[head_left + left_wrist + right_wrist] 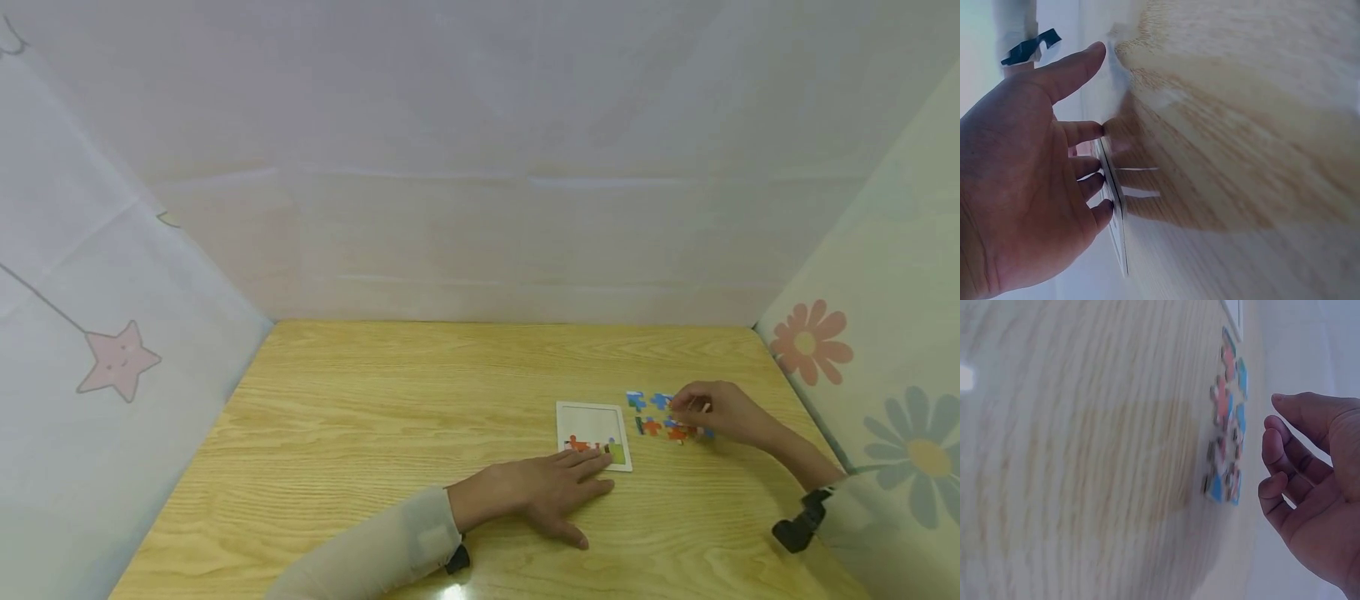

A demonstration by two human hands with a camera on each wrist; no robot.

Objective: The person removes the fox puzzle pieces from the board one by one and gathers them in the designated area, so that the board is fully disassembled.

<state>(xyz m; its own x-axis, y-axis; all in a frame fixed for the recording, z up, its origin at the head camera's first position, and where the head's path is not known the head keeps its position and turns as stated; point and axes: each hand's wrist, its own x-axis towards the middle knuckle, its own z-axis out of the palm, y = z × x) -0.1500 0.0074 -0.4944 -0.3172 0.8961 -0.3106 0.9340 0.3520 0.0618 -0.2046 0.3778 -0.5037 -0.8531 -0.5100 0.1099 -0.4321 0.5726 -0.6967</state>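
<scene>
A white-framed puzzle tray [627,442] lies on the table with several pieces fitted along its near side. My left hand [558,493] rests its straight, spread fingers over that near edge; in the left wrist view the fingertips touch the tray's rim [1121,240]. To the right of the tray, loose jigsaw pieces [651,427] in blue, red and orange lie flat in rough rows. Just above them is my right hand [727,412], its fingers loosely bent. The right wrist view shows the thumb apart from the fingers [1272,447] and nothing between them.
The wooden table [360,433] extends to the left and front of the tray. Pale cloth walls stand behind and on both sides, the right one [900,333] printed with flowers and close to the right arm.
</scene>
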